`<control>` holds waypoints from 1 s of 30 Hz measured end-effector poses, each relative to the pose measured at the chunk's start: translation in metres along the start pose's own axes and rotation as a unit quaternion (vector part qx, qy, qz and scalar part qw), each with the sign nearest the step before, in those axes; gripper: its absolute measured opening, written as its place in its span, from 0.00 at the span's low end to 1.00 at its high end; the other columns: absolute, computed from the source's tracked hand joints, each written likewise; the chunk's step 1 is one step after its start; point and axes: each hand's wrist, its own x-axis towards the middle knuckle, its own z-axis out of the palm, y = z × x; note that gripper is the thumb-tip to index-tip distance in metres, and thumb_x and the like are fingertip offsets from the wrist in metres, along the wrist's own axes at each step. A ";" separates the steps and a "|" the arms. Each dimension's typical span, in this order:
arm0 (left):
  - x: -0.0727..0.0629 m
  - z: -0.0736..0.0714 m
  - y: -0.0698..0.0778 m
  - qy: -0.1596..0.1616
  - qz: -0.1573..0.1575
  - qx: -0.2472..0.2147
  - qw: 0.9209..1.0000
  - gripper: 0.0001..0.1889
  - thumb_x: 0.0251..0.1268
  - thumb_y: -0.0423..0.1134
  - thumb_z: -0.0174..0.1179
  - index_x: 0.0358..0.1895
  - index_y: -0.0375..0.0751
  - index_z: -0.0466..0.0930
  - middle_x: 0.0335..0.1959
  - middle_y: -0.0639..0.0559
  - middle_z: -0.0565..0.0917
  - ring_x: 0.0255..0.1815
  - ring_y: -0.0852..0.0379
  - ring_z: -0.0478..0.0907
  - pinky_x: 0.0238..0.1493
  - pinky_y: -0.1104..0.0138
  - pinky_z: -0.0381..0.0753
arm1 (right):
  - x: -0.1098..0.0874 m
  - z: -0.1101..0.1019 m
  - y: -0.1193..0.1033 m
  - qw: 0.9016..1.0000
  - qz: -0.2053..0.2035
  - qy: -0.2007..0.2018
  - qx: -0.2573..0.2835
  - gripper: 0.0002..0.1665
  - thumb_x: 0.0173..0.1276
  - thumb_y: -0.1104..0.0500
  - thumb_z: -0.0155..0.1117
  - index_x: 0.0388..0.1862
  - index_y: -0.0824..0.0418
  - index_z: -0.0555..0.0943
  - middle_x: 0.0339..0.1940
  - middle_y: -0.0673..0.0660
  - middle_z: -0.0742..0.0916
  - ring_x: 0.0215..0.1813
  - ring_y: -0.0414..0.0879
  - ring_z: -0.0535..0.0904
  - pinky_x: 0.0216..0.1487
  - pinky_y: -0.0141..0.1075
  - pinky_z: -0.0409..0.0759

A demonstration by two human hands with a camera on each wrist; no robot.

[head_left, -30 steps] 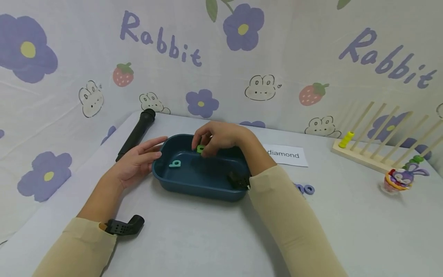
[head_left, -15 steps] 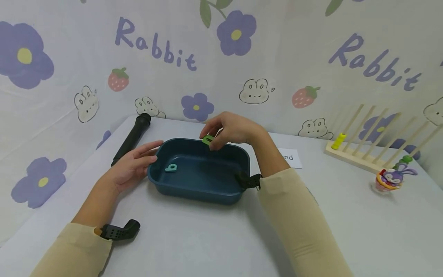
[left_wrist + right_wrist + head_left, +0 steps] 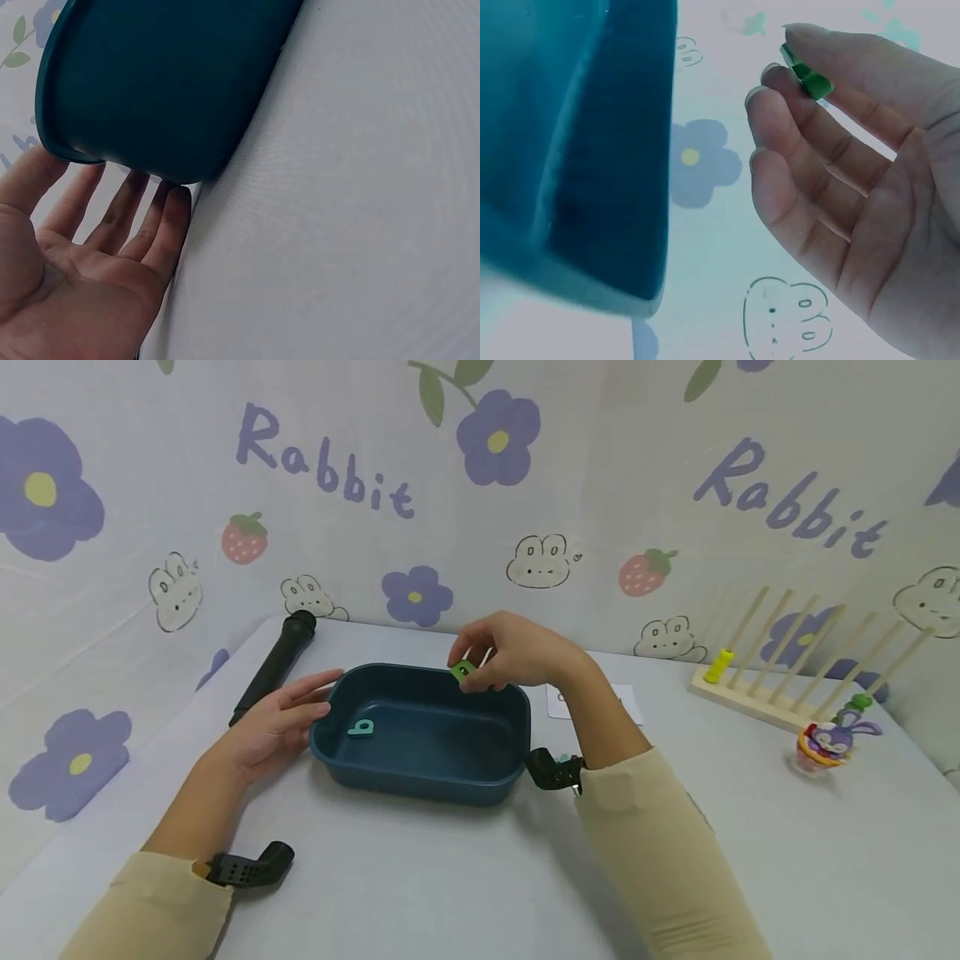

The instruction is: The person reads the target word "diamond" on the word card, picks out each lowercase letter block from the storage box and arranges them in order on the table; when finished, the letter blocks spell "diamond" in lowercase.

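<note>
My right hand [image 3: 525, 653] pinches a small green letter piece [image 3: 462, 671] between thumb and fingertips, above the far rim of a dark blue tub [image 3: 420, 787]. In the right wrist view the green letter piece [image 3: 810, 77] shows edge-on in the fingertips, beside the tub wall [image 3: 619, 172]. A teal letter [image 3: 362, 728], shaped like a b or q, lies on the tub's floor toward the left. My left hand [image 3: 266, 727] rests its extended fingers against the tub's left end; the left wrist view shows those fingertips [image 3: 178, 199] right at the tub's outer wall.
Behind my left hand lies a black microphone [image 3: 274, 667]. A white card [image 3: 558, 703] is partly covered by my right forearm, with small colored pieces [image 3: 567, 759] near that wrist. Farther right stand a wooden peg rack [image 3: 750, 700] and a purple rabbit figure [image 3: 828, 743].
My right hand has lifted the green letter piece up from inside the tub to above its far rim. The left hand has stayed at the tub's end. The head view has shifted slightly.
</note>
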 end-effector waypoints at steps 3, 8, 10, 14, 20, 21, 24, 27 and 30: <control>-0.001 -0.001 -0.001 -0.003 0.000 0.000 1.000 0.32 0.80 0.41 0.56 0.82 0.49 0.58 0.84 0.40 0.54 0.68 0.59 0.73 0.59 0.74 0.80 | -0.007 0.003 0.000 1.000 0.005 0.008 -0.007 0.16 0.67 0.57 0.73 0.53 0.56 0.85 0.39 0.54 0.91 0.46 0.59 0.87 0.48 0.43 0.86; -0.003 -0.002 -0.002 -0.001 -0.003 -0.004 1.000 0.33 0.79 0.42 0.57 0.82 0.50 0.58 0.84 0.39 0.54 0.65 0.63 0.75 0.59 0.73 0.81 | -0.020 0.004 0.000 0.999 0.019 0.035 -0.035 0.15 0.68 0.54 0.72 0.51 0.54 0.84 0.39 0.53 0.91 0.45 0.52 0.87 0.50 0.44 0.84; -0.003 -0.002 -0.002 0.001 -0.003 -0.004 1.000 0.33 0.79 0.42 0.58 0.83 0.49 0.58 0.84 0.39 0.54 0.64 0.63 0.76 0.58 0.73 0.81 | -0.024 0.003 0.001 0.998 0.026 0.044 -0.046 0.15 0.68 0.54 0.72 0.52 0.54 0.84 0.40 0.53 0.91 0.44 0.49 0.86 0.51 0.45 0.83; -0.005 -0.002 -0.001 0.004 -0.005 -0.003 1.000 0.33 0.79 0.43 0.58 0.83 0.50 0.58 0.84 0.39 0.53 0.67 0.61 0.73 0.58 0.73 0.81 | -0.034 0.001 0.005 0.997 0.033 0.054 -0.052 0.15 0.68 0.53 0.72 0.52 0.54 0.84 0.39 0.53 0.90 0.44 0.48 0.85 0.51 0.45 0.83; -0.004 -0.001 -0.001 0.005 -0.008 -0.005 1.000 0.34 0.79 0.44 0.58 0.83 0.51 0.58 0.85 0.41 0.52 0.71 0.57 0.69 0.58 0.73 0.81 | -0.051 -0.004 0.013 0.996 0.039 0.067 -0.052 0.16 0.69 0.54 0.71 0.53 0.54 0.83 0.39 0.53 0.90 0.44 0.50 0.85 0.48 0.44 0.83; -0.004 0.000 -0.001 0.004 -0.008 -0.005 1.000 0.34 0.79 0.44 0.58 0.83 0.51 0.58 0.85 0.41 0.53 0.70 0.58 0.70 0.58 0.73 0.81 | -0.054 -0.006 0.014 0.995 0.042 0.070 -0.052 0.16 0.69 0.54 0.71 0.53 0.54 0.83 0.39 0.53 0.90 0.45 0.50 0.85 0.48 0.44 0.83; -0.002 0.001 0.000 -0.001 -0.005 -0.007 1.000 0.33 0.79 0.43 0.58 0.83 0.50 0.58 0.85 0.40 0.53 0.67 0.61 0.73 0.58 0.74 0.81 | -0.064 -0.010 0.020 0.994 0.050 0.079 -0.053 0.16 0.69 0.53 0.71 0.54 0.54 0.82 0.40 0.53 0.90 0.45 0.50 0.85 0.49 0.44 0.83; -0.001 0.001 0.002 -0.005 -0.001 -0.013 1.000 0.33 0.80 0.42 0.57 0.83 0.50 0.58 0.84 0.39 0.53 0.65 0.64 0.76 0.58 0.74 0.81 | -0.074 -0.014 0.024 0.993 0.056 0.088 -0.057 0.16 0.69 0.53 0.72 0.53 0.54 0.82 0.40 0.53 0.90 0.44 0.49 0.85 0.49 0.44 0.82; -0.001 0.002 0.002 -0.008 0.001 -0.014 1.000 0.33 0.80 0.42 0.57 0.83 0.50 0.58 0.84 0.39 0.52 0.64 0.66 0.76 0.58 0.74 0.81 | -0.086 -0.017 0.029 0.992 0.057 0.096 -0.062 0.16 0.70 0.53 0.72 0.53 0.55 0.82 0.40 0.54 0.90 0.43 0.48 0.85 0.48 0.44 0.82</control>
